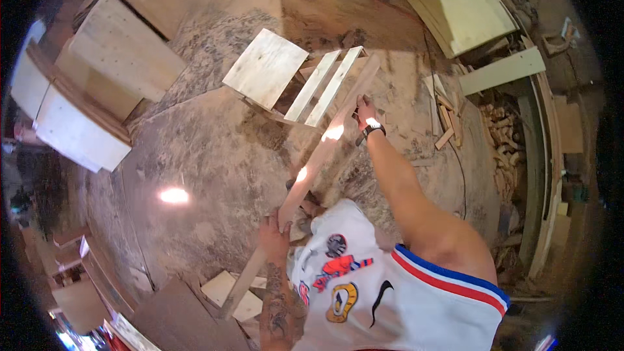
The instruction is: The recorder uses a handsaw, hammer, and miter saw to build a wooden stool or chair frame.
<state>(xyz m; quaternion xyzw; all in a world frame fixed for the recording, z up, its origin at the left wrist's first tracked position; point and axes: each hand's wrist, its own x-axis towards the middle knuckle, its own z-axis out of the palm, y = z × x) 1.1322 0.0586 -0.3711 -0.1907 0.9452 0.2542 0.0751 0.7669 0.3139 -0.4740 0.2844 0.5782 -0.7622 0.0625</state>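
Note:
A long wooden board runs slantwise in front of me, from the lower left up to the far right. Near its lower part my left hand is closed round it. My right hand, with a dark watch on the wrist, grips the board's edge closer to its far end. Just left of the far end stands a low wooden frame with pale slats. A square pale panel lies at the left of those slats. Bright patches of light fall on the board.
Large wooden panels lean at the far left. At the right are a plywood sheet, a pale plank and a heap of curved offcuts. Thin scrap strips lie on the dusty floor. A brown sheet lies at the lower left.

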